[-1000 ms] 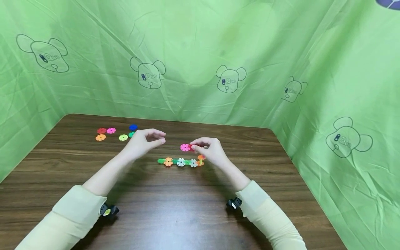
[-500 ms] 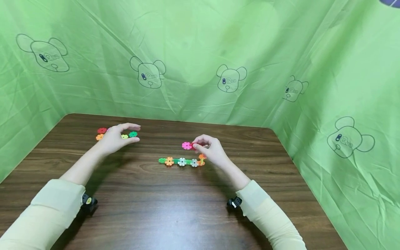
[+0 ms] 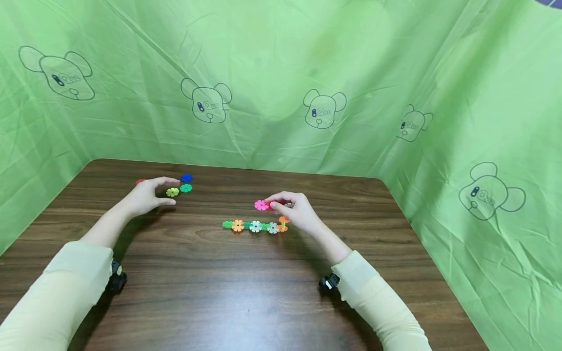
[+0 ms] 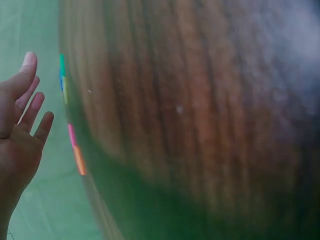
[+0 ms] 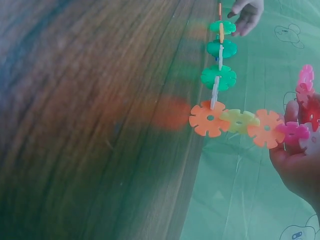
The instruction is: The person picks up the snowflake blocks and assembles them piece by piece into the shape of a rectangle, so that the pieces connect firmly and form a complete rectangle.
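My right hand (image 3: 296, 211) pinches the red piece (image 5: 312, 114) of a linked chain of notched plastic flower discs. In the right wrist view, pink discs (image 5: 294, 133) and a whitish disc (image 5: 311, 142) are by the fingers. From there, orange and yellow discs lead to a row of green discs (image 5: 218, 77) joined by white and orange ones. My left hand (image 3: 145, 197) hovers at the loose discs, thumb apart from the fingers, holding nothing. Beside its fingertips lie a yellow-green disc (image 3: 172, 192), a green disc (image 3: 186, 188) and a blue disc (image 3: 186, 178). A red disc (image 3: 140, 181) is mostly hidden behind it.
The brown wooden table (image 3: 210, 292) has green cloth (image 3: 263, 141) hanging behind and at the sides. In the left wrist view, a pink disc (image 4: 72, 135) and an orange disc (image 4: 79, 161) show edge-on.
My left hand has swung left, away from the middle, to the loose discs, covering the pink and orange ones. My right hand keeps its grip with hardly any movement.
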The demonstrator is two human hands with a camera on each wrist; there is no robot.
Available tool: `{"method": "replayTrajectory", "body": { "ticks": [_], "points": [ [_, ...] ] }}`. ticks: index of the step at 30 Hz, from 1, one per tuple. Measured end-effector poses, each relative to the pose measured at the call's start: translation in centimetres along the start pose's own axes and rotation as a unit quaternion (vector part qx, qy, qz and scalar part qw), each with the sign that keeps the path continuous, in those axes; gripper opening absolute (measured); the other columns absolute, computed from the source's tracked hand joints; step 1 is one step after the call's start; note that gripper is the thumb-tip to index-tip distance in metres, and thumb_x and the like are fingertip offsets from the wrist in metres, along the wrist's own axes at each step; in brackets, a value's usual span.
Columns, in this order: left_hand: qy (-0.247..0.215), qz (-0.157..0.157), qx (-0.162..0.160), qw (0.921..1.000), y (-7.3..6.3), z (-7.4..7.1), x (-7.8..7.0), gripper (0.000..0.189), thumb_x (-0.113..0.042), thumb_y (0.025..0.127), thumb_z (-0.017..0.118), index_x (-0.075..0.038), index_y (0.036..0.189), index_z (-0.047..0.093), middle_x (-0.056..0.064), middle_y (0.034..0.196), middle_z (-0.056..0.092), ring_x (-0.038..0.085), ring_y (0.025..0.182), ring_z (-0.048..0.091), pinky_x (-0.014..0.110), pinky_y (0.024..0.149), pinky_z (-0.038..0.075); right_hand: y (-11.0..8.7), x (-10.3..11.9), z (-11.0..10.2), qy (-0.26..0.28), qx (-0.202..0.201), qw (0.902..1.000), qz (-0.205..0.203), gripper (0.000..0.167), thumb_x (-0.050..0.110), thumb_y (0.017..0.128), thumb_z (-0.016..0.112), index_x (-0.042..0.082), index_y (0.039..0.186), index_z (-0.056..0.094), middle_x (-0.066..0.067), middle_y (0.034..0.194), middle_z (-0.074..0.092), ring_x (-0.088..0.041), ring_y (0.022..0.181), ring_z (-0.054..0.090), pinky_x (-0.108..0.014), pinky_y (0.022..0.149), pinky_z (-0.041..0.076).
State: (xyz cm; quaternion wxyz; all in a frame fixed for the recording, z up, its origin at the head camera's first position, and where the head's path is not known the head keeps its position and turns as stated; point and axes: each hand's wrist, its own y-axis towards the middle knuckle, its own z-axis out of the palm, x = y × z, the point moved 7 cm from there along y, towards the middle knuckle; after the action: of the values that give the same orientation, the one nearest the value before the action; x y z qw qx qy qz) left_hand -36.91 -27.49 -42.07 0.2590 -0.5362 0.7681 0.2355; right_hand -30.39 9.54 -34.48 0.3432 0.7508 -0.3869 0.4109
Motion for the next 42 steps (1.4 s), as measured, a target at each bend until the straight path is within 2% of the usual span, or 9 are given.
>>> {"method": "replayTrajectory", "body": {
  "ticks": [7, 8, 15, 19, 22, 25, 32, 38, 42],
  "points": [
    [0.032, -0.024, 0.044, 0.9982, 0.9, 0.3, 2.2, 0.062, -0.015, 0.083, 0.073, -0.004, 0.137, 0.044, 0.025, 0.137, 0.046, 0.044, 0.128, 0.037, 0.061, 0.102, 0.031, 0.1, -0.1, 0.1, 0.005, 0.004, 1.0, -0.004, 0.019, 0.008, 0.091, 0.062, -0.002, 0.106, 0.069, -0.017, 0.098, 0.07, -0.006, 0.079, 0.066, -0.027, 0.071, 0.057],
    [0.034, -0.029, 0.047, 0.9979, 1.0, 0.3, 2.4, 0.062, -0.015, 0.083, 0.073, -0.004, 0.137, 0.044, 0.025, 0.137, 0.046, 0.045, 0.128, 0.036, 0.061, 0.102, 0.03, 0.1, 0.0, 0.1, 0.003, 0.003, 1.0, -0.002, 0.019, 0.009, 0.091, 0.062, -0.001, 0.105, 0.069, -0.016, 0.097, 0.07, -0.006, 0.078, 0.066, -0.031, 0.071, 0.057],
    [0.036, -0.047, 0.043, 0.9973, 1.4, 0.1, 3.2, 0.054, -0.015, 0.083, 0.073, -0.004, 0.132, 0.051, 0.026, 0.132, 0.049, 0.045, 0.126, 0.038, 0.063, 0.101, 0.03, 0.1, 0.1, 0.2, -0.008, 0.003, 1.0, -0.003, 0.019, 0.009, 0.091, 0.063, 0.0, 0.106, 0.069, -0.015, 0.096, 0.071, -0.006, 0.075, 0.065, -0.036, 0.068, 0.057],
    [0.018, -0.047, 0.037, 0.9981, 1.3, 0.0, 3.3, 0.048, -0.014, 0.084, 0.072, -0.004, 0.127, 0.055, 0.023, 0.127, 0.055, 0.043, 0.125, 0.04, 0.062, 0.103, 0.027, 0.0, 0.0, 0.2, -0.008, 0.0, 1.0, 0.001, 0.018, 0.011, 0.091, 0.063, 0.001, 0.105, 0.07, -0.013, 0.095, 0.071, -0.006, 0.073, 0.064, -0.053, 0.068, 0.054],
    [0.013, -0.045, 0.031, 0.9984, 1.2, 0.0, 3.2, 0.044, -0.016, 0.084, 0.073, -0.004, 0.124, 0.058, 0.022, 0.123, 0.059, 0.042, 0.123, 0.042, 0.061, 0.102, 0.027, 0.0, 0.0, 0.2, -0.007, -0.001, 1.0, 0.001, 0.019, 0.011, 0.091, 0.063, 0.001, 0.106, 0.069, -0.013, 0.096, 0.071, -0.005, 0.072, 0.062, -0.057, 0.067, 0.052],
    [0.015, -0.041, 0.021, 0.9988, 1.2, -0.1, 3.1, 0.042, -0.017, 0.083, 0.074, -0.004, 0.12, 0.06, 0.02, 0.117, 0.062, 0.04, 0.12, 0.046, 0.06, 0.101, 0.03, 0.0, 0.2, 0.2, -0.017, -0.003, 0.9998, -0.004, 0.019, 0.01, 0.091, 0.063, 0.002, 0.106, 0.069, -0.013, 0.098, 0.07, -0.006, 0.071, 0.06, -0.053, 0.065, 0.052],
    [0.018, -0.028, 0.02, 0.9992, 1.2, 0.3, 2.8, 0.04, -0.009, 0.081, 0.074, -0.001, 0.117, 0.06, 0.018, 0.107, 0.065, 0.036, 0.108, 0.054, 0.055, 0.098, 0.035, -0.2, 0.6, 0.2, -0.04, -0.013, 0.999, -0.013, 0.018, 0.01, 0.089, 0.065, 0.003, 0.106, 0.07, -0.01, 0.102, 0.07, -0.015, 0.074, 0.057, -0.025, 0.059, 0.049],
    [0.039, -0.015, 0.008, 0.9991, 1.2, 0.2, 2.3, 0.034, -0.007, 0.079, 0.075, -0.002, 0.111, 0.065, 0.013, 0.098, 0.062, 0.03, 0.095, 0.058, 0.041, 0.083, 0.045, -0.2, 0.5, 0.2, -0.035, -0.017, 0.999, -0.023, 0.022, 0.01, 0.084, 0.071, 0.003, 0.105, 0.07, -0.009, 0.102, 0.07, -0.013, 0.084, 0.061, -0.025, 0.065, 0.051],
    [0.051, -0.004, -0.009, 0.9987, 1.1, -0.1, 1.7, 0.028, -0.006, 0.077, 0.077, -0.003, 0.103, 0.069, 0.009, 0.089, 0.063, 0.021, 0.083, 0.056, 0.027, 0.071, 0.045, 0.1, -0.5, 0.2, -0.035, -0.022, 0.9987, -0.029, 0.025, 0.013, 0.081, 0.075, 0.008, 0.105, 0.071, -0.005, 0.101, 0.07, -0.01, 0.085, 0.063, -0.027, 0.069, 0.053]
  ]
}}
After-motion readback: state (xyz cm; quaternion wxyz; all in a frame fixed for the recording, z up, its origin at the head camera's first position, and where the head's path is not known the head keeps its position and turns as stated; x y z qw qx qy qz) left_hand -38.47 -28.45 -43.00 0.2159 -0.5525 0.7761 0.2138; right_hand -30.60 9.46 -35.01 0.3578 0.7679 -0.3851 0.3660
